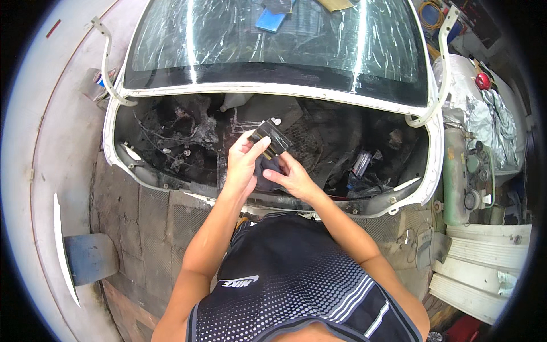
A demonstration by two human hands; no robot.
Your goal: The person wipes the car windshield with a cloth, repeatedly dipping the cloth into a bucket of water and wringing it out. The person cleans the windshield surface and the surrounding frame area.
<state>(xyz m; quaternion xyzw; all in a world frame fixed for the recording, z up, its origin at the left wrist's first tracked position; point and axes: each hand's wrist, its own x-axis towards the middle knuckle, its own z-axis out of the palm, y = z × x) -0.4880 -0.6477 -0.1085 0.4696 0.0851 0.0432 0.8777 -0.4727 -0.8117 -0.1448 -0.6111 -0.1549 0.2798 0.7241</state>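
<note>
Above the open trunk (pixel 273 188) of a white car, my left hand (pixel 242 162) grips a black, glossy, roughly rectangular piece (pixel 274 137), the thumb lying across its face. A small pale bit shows at the piece's top edge; its exact kind cannot be made out. My right hand (pixel 296 179) supports the same piece at its lower right, with some fingers behind it and the thumb reaching left. Under the hands is a dark patch like cloth or plastic, partly hidden.
Two white trunk hinge arms (pixel 106 57) (pixel 443 62) rise at the sides. A blue pad (pixel 270 20) lies on the rear window (pixel 273 51). Inside the trunk are wires and a small black box (pixel 361 164). A green cylinder (pixel 456 176) and white panels (pixel 478 256) stand right; a blue bucket (pixel 91 258), left.
</note>
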